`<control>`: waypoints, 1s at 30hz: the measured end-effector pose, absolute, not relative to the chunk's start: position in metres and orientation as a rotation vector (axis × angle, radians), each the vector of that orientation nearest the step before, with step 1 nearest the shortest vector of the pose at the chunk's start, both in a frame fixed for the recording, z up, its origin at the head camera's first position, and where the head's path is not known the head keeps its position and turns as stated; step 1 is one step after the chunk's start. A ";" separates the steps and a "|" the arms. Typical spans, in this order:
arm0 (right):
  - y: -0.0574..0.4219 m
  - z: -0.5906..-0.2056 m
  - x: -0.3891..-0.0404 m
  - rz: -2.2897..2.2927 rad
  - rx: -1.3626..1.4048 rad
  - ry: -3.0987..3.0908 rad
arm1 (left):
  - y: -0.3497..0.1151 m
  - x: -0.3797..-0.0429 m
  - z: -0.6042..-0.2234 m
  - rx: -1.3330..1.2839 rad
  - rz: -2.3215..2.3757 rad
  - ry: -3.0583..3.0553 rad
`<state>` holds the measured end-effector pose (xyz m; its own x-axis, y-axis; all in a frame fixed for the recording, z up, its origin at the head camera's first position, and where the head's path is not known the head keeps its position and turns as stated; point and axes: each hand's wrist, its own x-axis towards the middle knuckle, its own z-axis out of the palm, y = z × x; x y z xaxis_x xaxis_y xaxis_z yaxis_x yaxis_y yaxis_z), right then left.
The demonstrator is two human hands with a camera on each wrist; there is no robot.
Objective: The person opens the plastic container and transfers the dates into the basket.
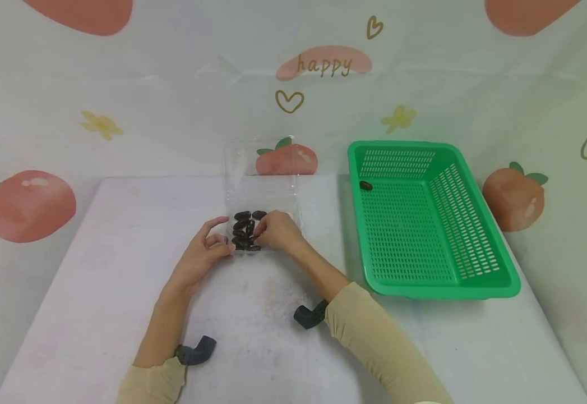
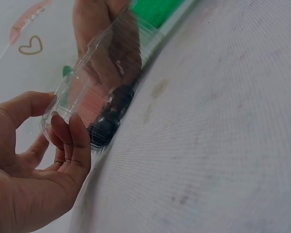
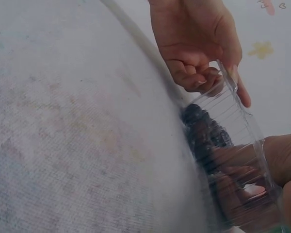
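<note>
A clear plastic clamshell box stands mid-table with its lid raised at the back. Several dark brown, glossy dates lie inside it, mostly toward the left and front. My left hand holds the box at its front left corner; in the left wrist view its fingers bend against the clear wall. Reaching in from the right, my right hand pinches a date low among the others. Through the wall, the right wrist view shows these fingers beside the dark dates, partly hidden by glare.
A green slotted plastic basket stands right of the box, with one date at its left inner wall. Dark curved wrist mounts sit on both forearms. The white table meets a printed backdrop behind.
</note>
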<state>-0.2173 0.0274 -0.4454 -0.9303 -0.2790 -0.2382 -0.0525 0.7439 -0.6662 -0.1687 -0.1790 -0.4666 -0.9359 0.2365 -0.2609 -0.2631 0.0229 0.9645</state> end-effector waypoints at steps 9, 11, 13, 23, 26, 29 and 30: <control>0.028 -0.447 -0.215 -1.013 -0.298 2.672 | -0.178 -0.169 -0.465 -0.010 1.978 1.956; 0.029 -0.447 -0.215 -1.067 -0.294 2.652 | -0.178 -0.168 -0.464 -0.010 1.969 1.961; 0.031 -0.447 -0.216 -1.123 -0.295 2.632 | -0.177 -0.168 -0.464 -0.014 1.966 1.963; 0.032 -0.431 -0.216 -1.333 -0.293 2.573 | -0.178 -0.167 -0.463 -0.021 1.967 1.969; 0.032 -0.418 -0.214 -1.394 -0.305 2.531 | -0.180 -0.166 -0.463 -0.022 1.967 1.990; 0.034 -0.405 -0.211 -1.421 -0.313 2.513 | -0.182 -0.166 -0.464 -0.005 1.950 2.001; 0.035 -0.401 -0.210 -1.425 -0.314 2.508 | -0.182 -0.166 -0.464 -0.004 1.939 2.004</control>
<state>-0.2095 0.0354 -0.4014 -0.9483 -0.3011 -0.1002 -0.0680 0.5012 -0.8626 -0.1656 -0.1825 -0.4643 -0.9383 0.2387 -0.2502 -0.2422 0.0629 0.9682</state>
